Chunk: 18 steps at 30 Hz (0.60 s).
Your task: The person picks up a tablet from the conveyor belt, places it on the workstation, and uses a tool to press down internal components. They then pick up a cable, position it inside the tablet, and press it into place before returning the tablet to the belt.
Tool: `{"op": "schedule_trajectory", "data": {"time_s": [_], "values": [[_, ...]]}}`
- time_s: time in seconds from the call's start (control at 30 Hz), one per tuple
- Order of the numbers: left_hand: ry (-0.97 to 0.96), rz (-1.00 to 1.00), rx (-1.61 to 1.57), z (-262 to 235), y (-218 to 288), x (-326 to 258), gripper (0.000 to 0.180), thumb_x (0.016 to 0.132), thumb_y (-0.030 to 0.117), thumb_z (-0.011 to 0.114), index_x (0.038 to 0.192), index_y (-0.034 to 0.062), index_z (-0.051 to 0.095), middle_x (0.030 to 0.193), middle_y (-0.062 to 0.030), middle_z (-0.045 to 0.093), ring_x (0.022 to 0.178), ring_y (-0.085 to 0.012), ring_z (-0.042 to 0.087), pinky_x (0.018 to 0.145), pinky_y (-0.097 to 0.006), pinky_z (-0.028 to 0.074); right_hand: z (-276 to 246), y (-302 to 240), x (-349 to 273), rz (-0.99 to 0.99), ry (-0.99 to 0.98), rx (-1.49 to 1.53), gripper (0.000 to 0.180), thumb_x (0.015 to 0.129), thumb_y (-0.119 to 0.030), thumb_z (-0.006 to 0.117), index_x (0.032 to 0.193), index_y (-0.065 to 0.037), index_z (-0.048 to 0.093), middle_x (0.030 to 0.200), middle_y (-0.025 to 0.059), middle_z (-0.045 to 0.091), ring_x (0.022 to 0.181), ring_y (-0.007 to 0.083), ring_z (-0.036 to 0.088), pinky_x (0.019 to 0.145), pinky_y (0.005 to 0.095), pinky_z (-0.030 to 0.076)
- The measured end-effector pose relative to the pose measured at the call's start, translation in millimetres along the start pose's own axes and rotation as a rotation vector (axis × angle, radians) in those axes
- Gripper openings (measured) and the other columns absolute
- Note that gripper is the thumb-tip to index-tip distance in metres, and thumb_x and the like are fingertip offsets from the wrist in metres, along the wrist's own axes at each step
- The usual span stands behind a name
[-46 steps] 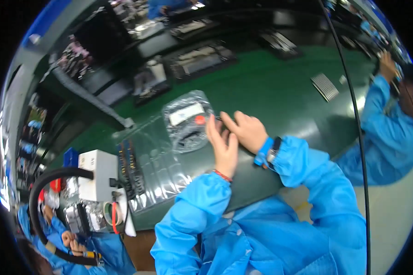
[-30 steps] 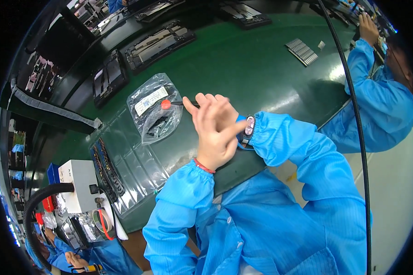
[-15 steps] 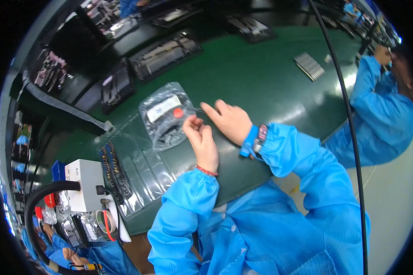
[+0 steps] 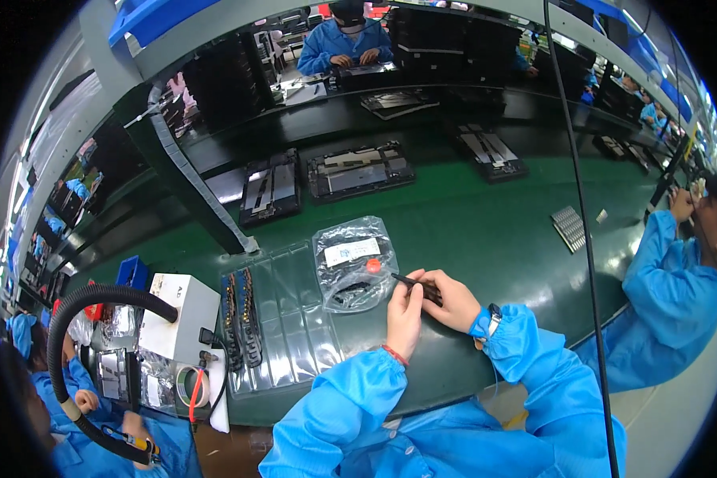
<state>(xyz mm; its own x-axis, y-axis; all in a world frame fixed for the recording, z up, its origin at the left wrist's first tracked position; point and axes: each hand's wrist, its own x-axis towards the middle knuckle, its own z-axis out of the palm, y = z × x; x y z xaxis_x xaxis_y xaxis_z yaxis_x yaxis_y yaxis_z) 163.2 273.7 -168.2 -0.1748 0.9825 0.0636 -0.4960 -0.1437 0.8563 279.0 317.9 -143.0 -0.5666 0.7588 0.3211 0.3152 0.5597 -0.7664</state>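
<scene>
Head view. The person's left hand (image 4: 405,317) and right hand (image 4: 452,300) meet above the near edge of the green bench top (image 4: 486,223). Together they hold a thin black strip (image 4: 416,284), which points up and to the left toward a clear plastic bag (image 4: 352,263). The right hand's fingers are curled together and pinched on the strip's near end. The left hand's fingers are held together and pressed against the strip from the left side; whether they clamp it cannot be determined.

The clear plastic bag lies flat on the bench top just beyond the hands. It carries a white label and a small red dot, and dark parts are visible inside it. The strip's tip is at the bag's right edge; contact cannot be determined.

A clear compartment tray (image 4: 291,319) lies to the left of the bag, near the front edge; dark parts fill its left columns. A white box (image 4: 179,317) and a black corrugated hose (image 4: 95,303) stand at the near left corner. Black flat assemblies (image 4: 358,169) lie along the far side. A second person's blue sleeve (image 4: 669,287) enters at the right edge.
</scene>
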Motion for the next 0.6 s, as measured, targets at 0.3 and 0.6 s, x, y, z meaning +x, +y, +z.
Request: {"op": "schedule_trajectory", "data": {"time_s": [0.3, 0.6], "values": [[-0.002, -0.006, -0.086, 9.3, 2.2, 0.1, 0.035, 0.093, 0.015, 0.04, 0.124, -0.0012, 0.04, 0.122, -0.0131, 0.046, 0.113, -0.018, 0.042, 0.097, -0.028, 0.032, -13.4, 4.0, 3.5, -0.116, -0.06, -0.244, 0.025, 0.079, -0.014, 0.058, 0.101, -0.004, 0.051, 0.089, 0.0122, 0.058, 0.08, 0.0285, 0.06, 0.067, 0.0331, 0.048], [-0.001, -0.027, -0.068, 7.1, 5.0, -1.9, 0.037, 0.093, 0.018, 0.039, 0.125, -0.0006, 0.04, 0.123, -0.014, 0.045, 0.113, -0.018, 0.042, 0.096, -0.029, 0.033, -9.5, 2.2, 0.6, -0.09, 0.002, -0.028, 0.022, 0.079, -0.015, 0.057, 0.099, -0.005, 0.052, 0.09, 0.0123, 0.059, 0.081, 0.0309, 0.059, 0.067, 0.0354, 0.048]]}}
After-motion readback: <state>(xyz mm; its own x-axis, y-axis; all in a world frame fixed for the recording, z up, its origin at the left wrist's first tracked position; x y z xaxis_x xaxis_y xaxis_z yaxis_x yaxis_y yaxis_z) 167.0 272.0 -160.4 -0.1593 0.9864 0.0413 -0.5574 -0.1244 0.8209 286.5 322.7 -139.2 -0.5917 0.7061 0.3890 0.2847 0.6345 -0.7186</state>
